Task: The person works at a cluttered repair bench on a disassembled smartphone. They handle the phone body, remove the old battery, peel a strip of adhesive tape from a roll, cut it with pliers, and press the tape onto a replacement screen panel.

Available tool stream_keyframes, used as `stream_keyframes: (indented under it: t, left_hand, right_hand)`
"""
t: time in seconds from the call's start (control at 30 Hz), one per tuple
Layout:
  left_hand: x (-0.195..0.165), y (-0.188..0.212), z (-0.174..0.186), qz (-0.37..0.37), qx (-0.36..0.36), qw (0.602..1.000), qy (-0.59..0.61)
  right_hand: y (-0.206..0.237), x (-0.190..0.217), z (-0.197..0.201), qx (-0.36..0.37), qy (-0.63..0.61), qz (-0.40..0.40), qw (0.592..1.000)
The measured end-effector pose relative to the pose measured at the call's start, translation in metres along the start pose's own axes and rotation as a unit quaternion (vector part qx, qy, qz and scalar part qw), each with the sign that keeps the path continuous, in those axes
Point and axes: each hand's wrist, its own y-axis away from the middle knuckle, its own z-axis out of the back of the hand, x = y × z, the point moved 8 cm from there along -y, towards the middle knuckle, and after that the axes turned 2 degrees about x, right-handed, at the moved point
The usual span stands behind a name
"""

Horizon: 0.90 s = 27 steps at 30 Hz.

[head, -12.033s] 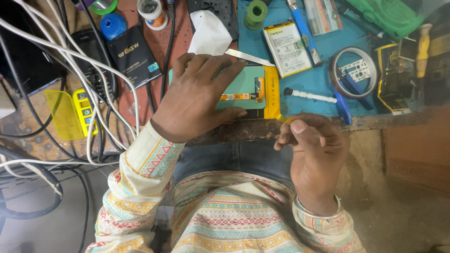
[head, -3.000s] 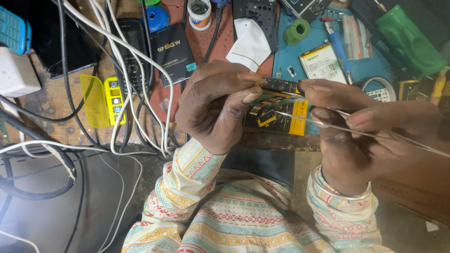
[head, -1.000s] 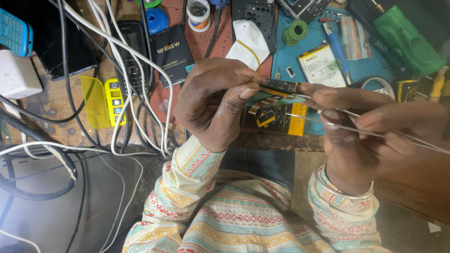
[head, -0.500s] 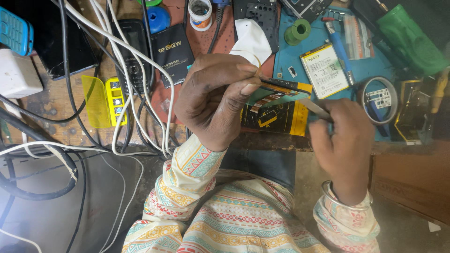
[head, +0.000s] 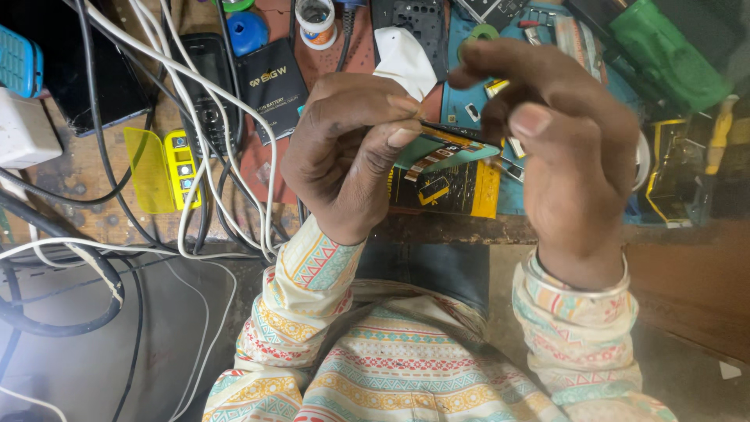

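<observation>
The left hand (head: pixel 348 152) pinches the near end of a small teal circuit board (head: pixel 447 148) between thumb and forefinger. The board extends rightward from that grip, above a yellow-and-black battery (head: pixel 449 190). The right hand (head: pixel 562 148) is raised just beside the board's far end, fingers curled together; whether it grips anything cannot be determined.

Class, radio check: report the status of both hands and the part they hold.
Left hand pinches the teal circuit board, off the bench. Right hand raised at its far end, grip unclear. White cables lie left, clear of it.
</observation>
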Motion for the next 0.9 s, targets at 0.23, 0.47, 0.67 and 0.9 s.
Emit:
stream_keyframes:
  t: [0.23, 0.47, 0.67, 0.9]
  left_hand:
    - [-0.001, -0.003, 0.001, 0.015, -0.006, 0.999, 0.04]
    - [0.0, -0.006, 0.009, -0.001, -0.013, 1.0, 0.01]
    - [0.004, -0.007, 0.012, 0.009, -0.029, 0.999, 0.029]
    - [0.003, -0.008, 0.008, 0.002, -0.031, 0.999, 0.025]
  right_hand:
    - [-0.048, 0.015, -0.034, 0.219, -0.016, 0.012, 0.975]
    - [-0.046, 0.016, -0.029, 0.238, -0.078, 0.01, 0.968]
    - [-0.03, 0.024, -0.006, 0.105, 0.031, 0.027, 0.994]
    - [-0.012, 0.034, -0.003, 0.04, 0.098, 0.06, 0.993]
